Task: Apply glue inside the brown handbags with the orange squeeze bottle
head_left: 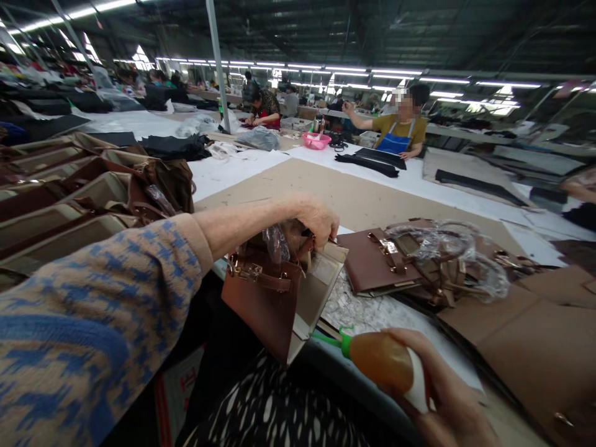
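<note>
A brown handbag (263,304) with metal clasp straps leans tilted at the table's near edge, its pale lining showing on the right side. My left hand (319,220) reaches across and grips the bag's upper edge, fingers bent over it. In my right hand (447,385) lies a squeeze bottle (379,360) of amber liquid with a green cap and thin nozzle. The nozzle tip points left and meets the bag's lower right edge; whether it touches is hard to tell. Another brown bag (377,261) with plastic-wrapped handles lies just to the right.
Several open brown bags (69,192) stand in a row at the left. Flat brown pieces (535,335) are stacked at the right. Across the table, a person (398,133) in a blue apron works beside black strips (367,164) and a pink basin (316,141).
</note>
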Action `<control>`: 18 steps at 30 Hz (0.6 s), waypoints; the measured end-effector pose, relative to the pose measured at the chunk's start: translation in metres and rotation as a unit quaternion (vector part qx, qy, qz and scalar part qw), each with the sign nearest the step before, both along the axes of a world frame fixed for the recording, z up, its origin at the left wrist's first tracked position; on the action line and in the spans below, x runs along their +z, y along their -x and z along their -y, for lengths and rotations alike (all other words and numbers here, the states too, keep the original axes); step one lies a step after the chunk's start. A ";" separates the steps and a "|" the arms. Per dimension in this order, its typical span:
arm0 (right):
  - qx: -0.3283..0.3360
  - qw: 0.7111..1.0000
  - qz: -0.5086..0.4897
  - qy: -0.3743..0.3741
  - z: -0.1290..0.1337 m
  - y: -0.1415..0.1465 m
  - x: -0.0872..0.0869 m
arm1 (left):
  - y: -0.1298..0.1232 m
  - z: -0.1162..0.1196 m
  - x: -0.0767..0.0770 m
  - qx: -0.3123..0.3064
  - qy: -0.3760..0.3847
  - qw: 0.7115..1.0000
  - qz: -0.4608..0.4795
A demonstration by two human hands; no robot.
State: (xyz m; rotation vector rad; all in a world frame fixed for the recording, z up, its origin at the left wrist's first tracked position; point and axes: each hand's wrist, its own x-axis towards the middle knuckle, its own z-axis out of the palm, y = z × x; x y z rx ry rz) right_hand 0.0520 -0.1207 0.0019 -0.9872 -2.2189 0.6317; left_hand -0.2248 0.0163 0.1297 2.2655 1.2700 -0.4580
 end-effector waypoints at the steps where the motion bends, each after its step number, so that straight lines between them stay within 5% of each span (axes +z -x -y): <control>1: -0.026 0.999 -0.013 0.028 -0.002 -0.001 -0.002 | 0.001 0.000 0.006 -0.013 -0.008 1.000 -0.002; 6: -0.171 0.967 -0.148 0.120 -0.022 0.002 -0.006 | 0.003 0.010 0.038 -0.031 -0.173 0.984 -0.027; 9: -0.180 0.953 -0.205 0.134 -0.033 0.010 -0.005 | -0.001 0.023 0.042 -0.028 -0.265 0.963 -0.046; 18: -0.171 0.976 -0.125 0.043 -0.058 0.026 -0.037 | -0.006 0.047 -0.025 -0.005 -0.306 0.950 -0.065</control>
